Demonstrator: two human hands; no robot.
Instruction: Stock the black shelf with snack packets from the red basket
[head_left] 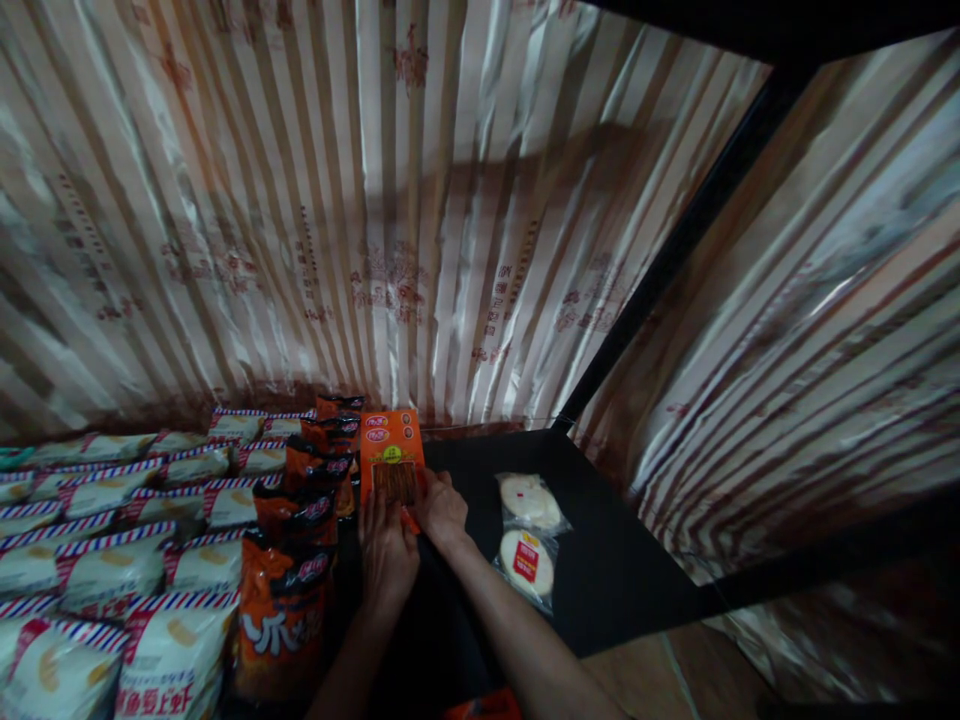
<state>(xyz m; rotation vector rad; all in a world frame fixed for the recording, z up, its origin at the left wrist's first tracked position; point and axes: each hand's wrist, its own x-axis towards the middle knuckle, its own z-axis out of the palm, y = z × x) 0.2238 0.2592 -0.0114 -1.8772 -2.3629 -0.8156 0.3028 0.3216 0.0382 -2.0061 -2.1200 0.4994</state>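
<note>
An orange snack packet (390,446) with a clear window showing brown sticks stands near the back of the black shelf (600,560), by the striped curtain. My left hand (388,545) is at its lower left, fingers resting on the front. At its lower right side, my right hand (442,508) holds the packet's edge, with some fingertips hidden. Just left of the packet runs a row of orange-and-black snack bags (281,625).
Rows of white snack bags with striped tops (112,570) fill the left. Two clear-wrapped round flatbreads (529,502) lie to the right. A striped, printed curtain (450,200) hangs behind, and a black post (690,240) slants up from the back right corner.
</note>
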